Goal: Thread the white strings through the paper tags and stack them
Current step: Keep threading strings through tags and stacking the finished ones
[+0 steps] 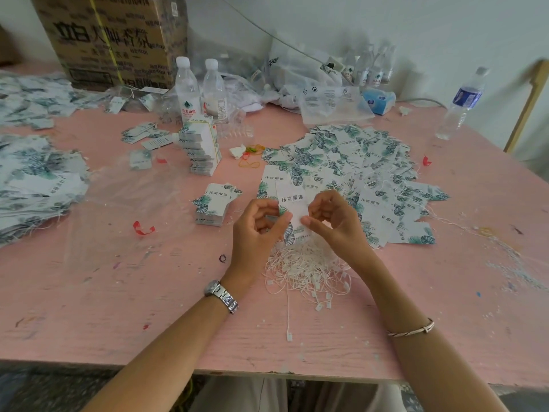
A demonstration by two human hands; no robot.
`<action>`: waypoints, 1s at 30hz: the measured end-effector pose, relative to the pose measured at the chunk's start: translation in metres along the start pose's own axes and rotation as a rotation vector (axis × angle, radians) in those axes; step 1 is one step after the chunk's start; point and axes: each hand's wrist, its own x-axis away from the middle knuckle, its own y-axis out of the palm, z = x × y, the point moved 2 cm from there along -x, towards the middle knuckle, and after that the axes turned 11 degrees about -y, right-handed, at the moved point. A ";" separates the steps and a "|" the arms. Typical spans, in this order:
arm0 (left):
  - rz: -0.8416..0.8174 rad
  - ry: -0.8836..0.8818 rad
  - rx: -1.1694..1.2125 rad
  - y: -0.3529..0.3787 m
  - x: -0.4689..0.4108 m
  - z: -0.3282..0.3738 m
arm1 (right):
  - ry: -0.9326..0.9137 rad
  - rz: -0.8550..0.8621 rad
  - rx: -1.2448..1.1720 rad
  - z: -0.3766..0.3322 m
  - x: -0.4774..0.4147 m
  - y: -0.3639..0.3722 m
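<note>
I hold one white paper tag with a green leaf print upright above the table. My left hand pinches its lower left edge, and my right hand pinches its lower right edge with curled fingers. A tangled heap of white strings with small plastic ends lies on the pink table just below my hands. One string trails toward me. A spread of loose tags fans out behind and to the right. A small neat stack of tags sits left of my hands.
A taller tag stack leans near two water bottles. More tag piles cover the left side. A cardboard box stands at the back left, plastic bags at the back, another bottle at right. The table's front edge is close.
</note>
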 end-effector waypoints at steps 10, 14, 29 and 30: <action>-0.019 0.022 -0.101 0.000 0.001 0.001 | 0.040 0.644 0.735 0.007 0.000 -0.052; -0.032 0.071 -0.194 0.001 0.004 0.002 | 0.216 0.661 1.075 0.014 0.002 -0.068; -0.012 0.241 -0.512 0.002 0.006 0.007 | 0.131 0.095 1.075 0.003 -0.003 -0.024; -0.010 0.246 -0.516 0.003 0.006 0.008 | 0.069 0.013 1.058 0.002 -0.002 -0.014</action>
